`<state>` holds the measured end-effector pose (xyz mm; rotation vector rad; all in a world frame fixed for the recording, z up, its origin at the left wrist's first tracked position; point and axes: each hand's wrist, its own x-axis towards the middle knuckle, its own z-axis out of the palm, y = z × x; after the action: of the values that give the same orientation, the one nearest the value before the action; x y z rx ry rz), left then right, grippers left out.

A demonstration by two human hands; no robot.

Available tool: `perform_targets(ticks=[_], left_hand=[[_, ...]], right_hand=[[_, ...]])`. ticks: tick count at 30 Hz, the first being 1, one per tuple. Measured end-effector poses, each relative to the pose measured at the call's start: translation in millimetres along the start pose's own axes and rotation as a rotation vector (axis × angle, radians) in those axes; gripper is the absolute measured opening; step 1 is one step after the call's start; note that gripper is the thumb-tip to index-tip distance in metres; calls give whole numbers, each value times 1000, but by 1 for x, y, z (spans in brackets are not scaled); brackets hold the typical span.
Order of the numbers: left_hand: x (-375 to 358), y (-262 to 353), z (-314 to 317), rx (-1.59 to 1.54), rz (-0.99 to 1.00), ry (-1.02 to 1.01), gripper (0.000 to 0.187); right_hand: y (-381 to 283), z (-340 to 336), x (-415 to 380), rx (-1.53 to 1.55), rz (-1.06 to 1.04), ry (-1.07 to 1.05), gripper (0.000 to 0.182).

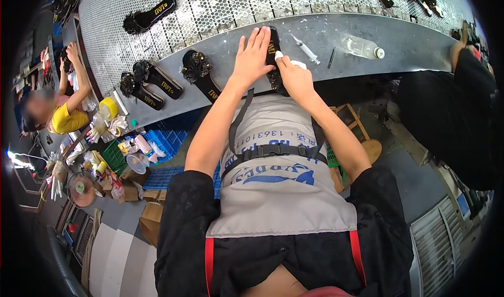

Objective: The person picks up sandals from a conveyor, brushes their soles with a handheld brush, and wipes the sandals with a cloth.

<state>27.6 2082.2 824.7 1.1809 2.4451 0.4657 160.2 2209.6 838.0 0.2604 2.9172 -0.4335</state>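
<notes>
My left hand (253, 58) lies with its fingers stretched out against the left edge of a black sandal (271, 44) with gold lettering, at the metal table's front edge. On the sandal's right side, my right hand (294, 76) is closed round a white cloth (297, 64), which touches the sandal. Its dark strap end points toward my apron. To the left lies another black sandal (198, 71) with a ruffled, beaded strap. A syringe (306, 49), a thin dark stick (331, 57) and a clear bottle (362, 47) lie to the right.
The grey metal table (409, 40) borders a perforated conveyor (226, 6) carrying several sandals. Two more sandals (157, 79) lie at the left. A co-worker in yellow (68, 113) is at far left; a dark-sleeved person (446, 108) is at right. Blue crates (167, 142) stand below.
</notes>
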Motion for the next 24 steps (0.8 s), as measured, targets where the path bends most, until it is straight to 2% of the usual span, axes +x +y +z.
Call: perform_targets(ticks=[17, 24], left_hand=[[1, 0, 7, 32, -28, -46, 122], [-1, -3, 10, 26, -4, -23, 122]], right_hand=[[-5, 5, -3, 1, 70, -28, 32], [-7, 11, -10, -4, 76, 37, 33]])
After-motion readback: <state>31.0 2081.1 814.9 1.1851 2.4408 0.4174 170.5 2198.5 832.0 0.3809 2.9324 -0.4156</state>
